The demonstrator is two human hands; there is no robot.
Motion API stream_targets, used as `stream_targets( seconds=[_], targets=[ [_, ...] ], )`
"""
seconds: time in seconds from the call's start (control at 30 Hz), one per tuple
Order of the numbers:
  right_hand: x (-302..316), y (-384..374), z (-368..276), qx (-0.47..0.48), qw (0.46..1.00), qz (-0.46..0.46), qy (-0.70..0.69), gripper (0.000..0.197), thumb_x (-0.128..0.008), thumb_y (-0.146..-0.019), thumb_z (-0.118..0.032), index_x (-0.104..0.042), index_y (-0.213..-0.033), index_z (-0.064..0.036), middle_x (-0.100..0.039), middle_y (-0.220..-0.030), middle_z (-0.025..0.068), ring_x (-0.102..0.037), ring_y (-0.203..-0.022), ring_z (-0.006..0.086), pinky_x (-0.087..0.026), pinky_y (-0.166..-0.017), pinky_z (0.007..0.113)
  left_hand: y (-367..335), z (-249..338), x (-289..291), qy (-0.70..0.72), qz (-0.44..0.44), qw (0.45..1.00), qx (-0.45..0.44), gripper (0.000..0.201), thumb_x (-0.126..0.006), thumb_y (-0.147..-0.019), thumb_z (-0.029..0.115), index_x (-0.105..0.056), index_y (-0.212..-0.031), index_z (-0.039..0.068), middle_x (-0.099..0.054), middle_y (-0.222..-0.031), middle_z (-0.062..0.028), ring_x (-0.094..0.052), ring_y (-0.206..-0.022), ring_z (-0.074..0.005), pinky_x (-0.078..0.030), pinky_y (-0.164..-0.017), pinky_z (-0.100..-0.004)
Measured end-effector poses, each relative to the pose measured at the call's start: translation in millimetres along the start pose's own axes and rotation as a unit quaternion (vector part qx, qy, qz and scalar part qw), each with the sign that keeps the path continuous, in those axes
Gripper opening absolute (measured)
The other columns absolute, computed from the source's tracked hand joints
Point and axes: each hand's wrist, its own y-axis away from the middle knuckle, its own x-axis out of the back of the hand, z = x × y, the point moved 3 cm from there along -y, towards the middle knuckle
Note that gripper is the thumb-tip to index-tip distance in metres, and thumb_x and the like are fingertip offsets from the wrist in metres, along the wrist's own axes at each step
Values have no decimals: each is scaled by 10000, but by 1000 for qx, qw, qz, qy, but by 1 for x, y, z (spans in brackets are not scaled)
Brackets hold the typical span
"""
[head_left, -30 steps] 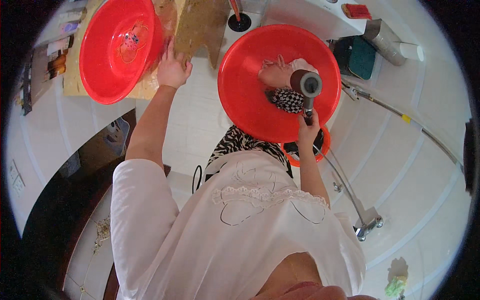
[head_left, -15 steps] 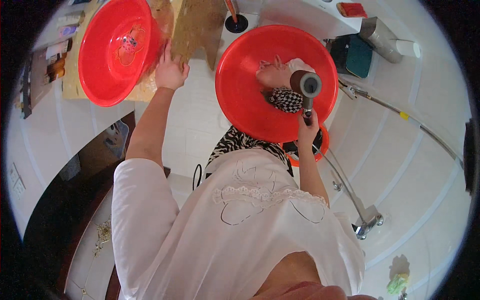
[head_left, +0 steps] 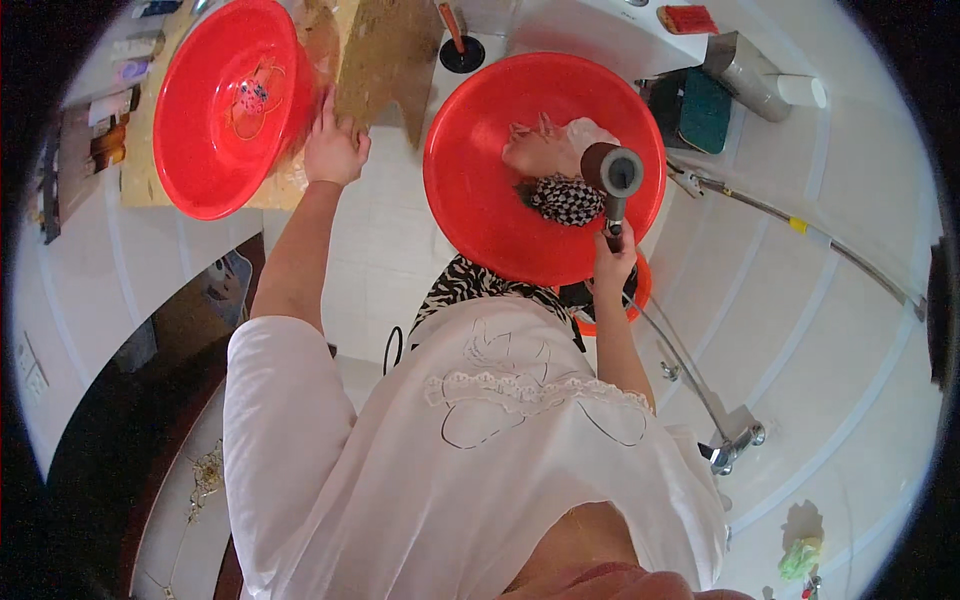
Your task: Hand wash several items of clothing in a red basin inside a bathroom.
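Observation:
My right hand point(head_left: 614, 262) is wrapped round the handle of a grey handheld shower head point(head_left: 613, 172). The shower head is over a large red basin point(head_left: 470, 220). In that basin lie pale pink and white cloth point(head_left: 548, 150) and a black-and-white checked cloth point(head_left: 567, 200). On the left, my left hand point(head_left: 335, 150) rests with its fingers stretched out on the edge of a tan stone counter point(head_left: 290, 190). It is beside a second red basin point(head_left: 195, 165), which holds a small pink item with a thin looped cord point(head_left: 257, 97).
A thin hose point(head_left: 678, 347) runs from a wall tap point(head_left: 735, 450) toward my right hand. Below the large basin is a smaller orange-red tub point(head_left: 641, 283) with dark contents. A plunger point(head_left: 461, 52), a red brush point(head_left: 688, 19) and a dark green bin point(head_left: 704, 112) are farther off.
The whole view has shifted slightly, carrying the large basin a little to the left. My hands keep much the same places, the right one still holding the shower head.

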Motion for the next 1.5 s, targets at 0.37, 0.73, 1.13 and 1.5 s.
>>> stream_targets(
  seconds=[0.37,0.73,1.13,1.5],
  targets=[
    [-1,5,13,7,999,-19,27,392,-634,-817,17,-558,-1201,-2,-571,-893,9,-529,-829,110,-435,-783,249,-4,5,1,16,-38,999,14,369,-563,-809,309,-663,-1023,26,-229,-1522,-203,-434,-1250,-404,-418,-1001,-474],
    [-8,12,12,-22,1000,-20,4,393,-639,-823,9,-548,-1206,5,-580,-967,29,-532,-872,120,-434,-814,264,-4,3,-6,-15,-5,1000,-3,357,-582,-793,309,-657,-1042,65,-230,-1529,-170,-487,-1189,-387,-449,-964,-453],
    [1,10,5,-18,999,-10,30,387,-615,-843,19,-540,-1222,-5,-584,-984,41,-541,-893,137,-432,-832,267,-4,6,-4,-3,12,1000,-8,309,-592,-799,281,-659,-969,32,-260,-1512,-185,-418,-1279,-360,-417,-1012,-450],
    [-6,11,16,3,999,-6,53,432,-640,-832,13,-533,-1250,8,-610,-1048,67,-565,-938,154,-440,-867,282,-5,5,-3,17,-32,999,7,368,-577,-804,296,-647,-1025,11,-223,-1517,-213,-386,-1291,-406,-368,-1057,-465]
  ],
)
